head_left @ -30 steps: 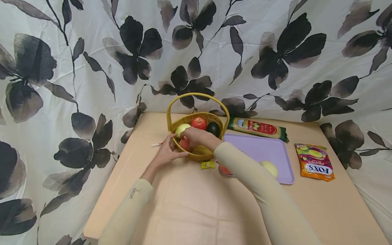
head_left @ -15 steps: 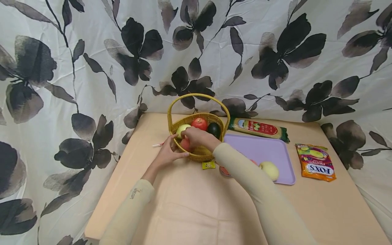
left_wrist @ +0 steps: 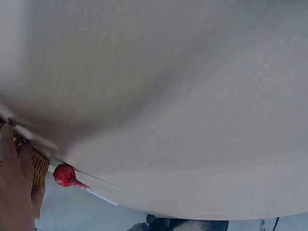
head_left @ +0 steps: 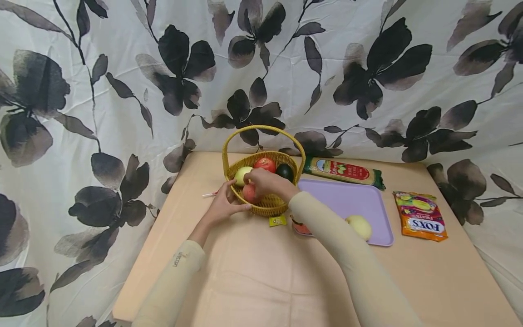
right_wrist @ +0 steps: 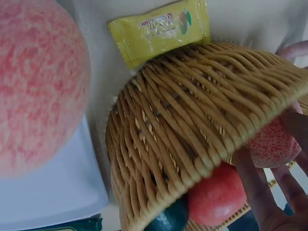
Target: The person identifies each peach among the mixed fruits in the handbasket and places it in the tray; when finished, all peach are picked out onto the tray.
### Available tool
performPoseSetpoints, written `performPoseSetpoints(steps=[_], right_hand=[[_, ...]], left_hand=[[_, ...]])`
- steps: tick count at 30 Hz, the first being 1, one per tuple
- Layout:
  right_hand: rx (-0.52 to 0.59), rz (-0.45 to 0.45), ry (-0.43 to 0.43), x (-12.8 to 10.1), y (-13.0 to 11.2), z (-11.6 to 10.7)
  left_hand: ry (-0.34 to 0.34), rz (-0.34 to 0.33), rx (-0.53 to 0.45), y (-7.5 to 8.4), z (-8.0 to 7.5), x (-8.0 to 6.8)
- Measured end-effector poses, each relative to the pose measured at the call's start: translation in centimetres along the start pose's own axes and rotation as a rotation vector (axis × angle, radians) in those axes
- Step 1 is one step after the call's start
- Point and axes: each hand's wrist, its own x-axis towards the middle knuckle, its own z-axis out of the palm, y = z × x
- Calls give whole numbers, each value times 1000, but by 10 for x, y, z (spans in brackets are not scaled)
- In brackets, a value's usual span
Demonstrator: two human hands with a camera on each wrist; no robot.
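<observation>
My right hand (head_left: 265, 182) reaches into the yellow wicker basket (head_left: 267, 210), its fingers gripping a pinkish peach (head_left: 250, 193) near the front left rim. In the right wrist view those fingers bend around the peach (right_wrist: 274, 144). My left hand (head_left: 224, 202) holds the basket's left side, thumb along the front; the left wrist view shows its fingers over the wicker (left_wrist: 39, 166). Also in the basket are a yellow-green fruit (head_left: 242, 175), a red round fruit (head_left: 265, 164) and a dark avocado-like fruit (head_left: 284, 171).
Right of the basket lies a lilac tray (head_left: 343, 195) with a pale yellow fruit (head_left: 359, 227) and a peach (head_left: 301, 228) partly behind my sleeve. Around them are a long green-ended packet (head_left: 347, 171), a Fox's candy bag (head_left: 420, 215), a yellow wrapped candy (head_left: 277, 220) and a red lollipop (left_wrist: 65, 175).
My right hand has shifted slightly to the right with the peach inside the basket, and more of the peach shows. My left hand stays at the basket's side.
</observation>
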Motion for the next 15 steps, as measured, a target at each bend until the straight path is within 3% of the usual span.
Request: performPoseSetpoints(steps=[7,15], right_hand=[[-21,-59,57,-16,4,-20],[-8,-74,69,-56,-1,-57]], left_hand=[[-3,7,-9,-6,2,2],[-9,6,-26,-7,-1,5]])
